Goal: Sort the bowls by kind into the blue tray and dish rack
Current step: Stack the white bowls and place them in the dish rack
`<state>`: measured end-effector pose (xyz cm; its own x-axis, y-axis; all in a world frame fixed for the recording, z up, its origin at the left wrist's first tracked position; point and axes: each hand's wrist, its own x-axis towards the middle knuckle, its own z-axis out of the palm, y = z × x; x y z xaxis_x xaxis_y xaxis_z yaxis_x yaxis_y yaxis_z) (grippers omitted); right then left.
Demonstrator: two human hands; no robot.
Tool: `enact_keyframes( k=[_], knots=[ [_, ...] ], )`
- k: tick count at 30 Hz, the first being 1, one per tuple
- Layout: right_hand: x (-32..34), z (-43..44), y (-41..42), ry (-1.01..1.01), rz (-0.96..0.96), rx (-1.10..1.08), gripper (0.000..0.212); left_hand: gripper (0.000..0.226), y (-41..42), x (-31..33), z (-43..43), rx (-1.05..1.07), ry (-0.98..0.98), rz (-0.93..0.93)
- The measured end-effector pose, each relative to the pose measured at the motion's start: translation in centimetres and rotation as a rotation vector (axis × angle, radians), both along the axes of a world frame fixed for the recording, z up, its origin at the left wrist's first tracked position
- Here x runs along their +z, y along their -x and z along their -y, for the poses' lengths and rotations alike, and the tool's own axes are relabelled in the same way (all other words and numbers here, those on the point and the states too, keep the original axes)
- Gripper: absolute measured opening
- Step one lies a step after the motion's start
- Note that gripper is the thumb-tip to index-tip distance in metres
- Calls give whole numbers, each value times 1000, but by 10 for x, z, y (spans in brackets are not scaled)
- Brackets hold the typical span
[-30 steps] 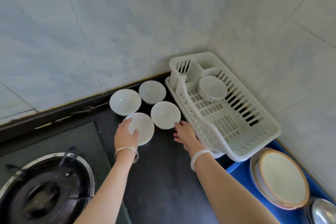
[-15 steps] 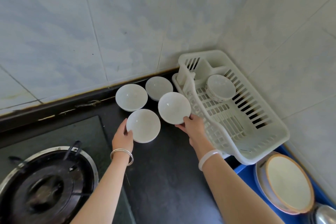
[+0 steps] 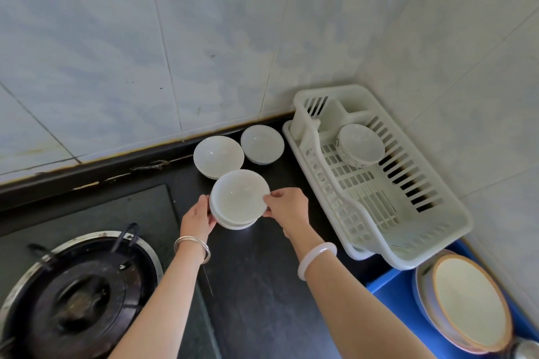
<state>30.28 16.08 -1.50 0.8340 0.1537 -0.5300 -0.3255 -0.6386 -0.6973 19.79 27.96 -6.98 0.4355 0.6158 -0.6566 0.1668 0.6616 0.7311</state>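
Left hand [image 3: 198, 216] and right hand [image 3: 287, 207] both pinch opposite rims of two stacked plain white ceramic bowls [image 3: 239, 198], mouths upward, on black countertop [image 3: 262, 271] just left of white plastic dish rack [image 3: 408, 207].

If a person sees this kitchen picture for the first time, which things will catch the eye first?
First, the two hands, the left hand and the right hand, holding a stack of plain white bowls over the dark counter. Next, the white dish rack in the corner at the right, with patterned bowls inside. At the lower left sits a black gas burner.
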Motion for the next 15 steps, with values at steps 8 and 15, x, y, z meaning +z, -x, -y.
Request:
enact_keyframes(
  k=[8, 15],
  knots=[
    [-10, -8, 1, 138, 18, 32, 21, 35, 0, 0, 2, -69, -85, -33],
    [-21, -4, -7, 47, -89, 35, 16, 32, -1, 4, -5, -124, -6, -44]
  ],
)
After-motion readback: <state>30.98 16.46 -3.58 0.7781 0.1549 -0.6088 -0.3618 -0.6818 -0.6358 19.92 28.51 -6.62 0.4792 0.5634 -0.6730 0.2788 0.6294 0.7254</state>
